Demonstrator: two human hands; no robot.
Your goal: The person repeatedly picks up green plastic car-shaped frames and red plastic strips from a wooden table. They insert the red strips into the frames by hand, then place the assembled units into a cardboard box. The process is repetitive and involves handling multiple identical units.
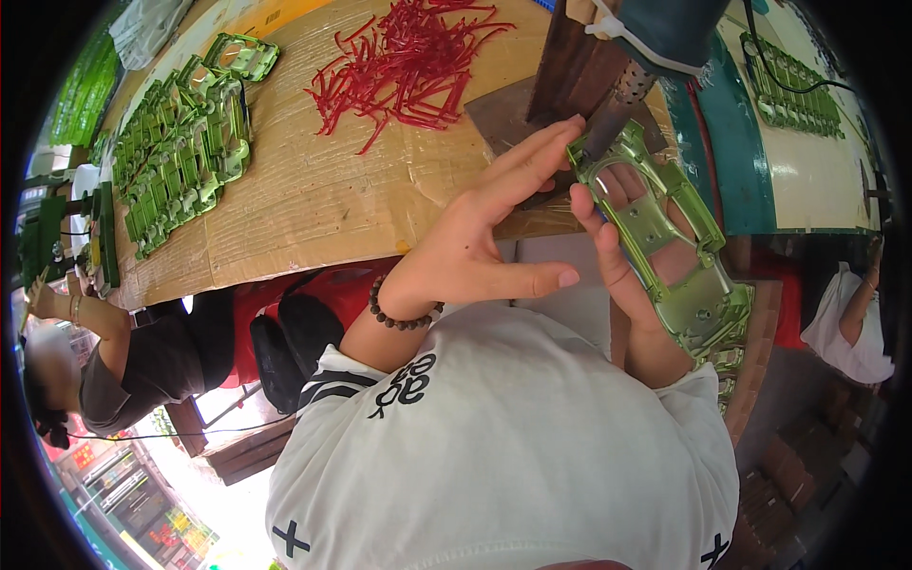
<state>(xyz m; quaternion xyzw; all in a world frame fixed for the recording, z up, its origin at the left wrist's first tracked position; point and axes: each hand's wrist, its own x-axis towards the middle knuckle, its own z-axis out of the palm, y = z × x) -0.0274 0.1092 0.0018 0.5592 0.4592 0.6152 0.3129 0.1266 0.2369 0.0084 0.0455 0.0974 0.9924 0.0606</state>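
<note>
My right hand (616, 271) grips a shiny green metal frame part (670, 242) from behind, and its fingers show through the frame's openings. The frame's upper end sits against the dark nozzle (608, 128) of a mounted tool with a perforated metal barrel (635, 84). My left hand (480, 237), with a brown bead bracelet on the wrist, is spread flat with its fingers apart. Its fingertips touch the frame's top end next to the nozzle, and it holds nothing.
A cardboard-covered table (313, 204) carries a pile of red strips (408, 57) and, at the far left, rows of several green frames (180, 152). More green parts (788, 85) lie on a table at right. A seated person (123, 356) is at left, another (850, 323) at right.
</note>
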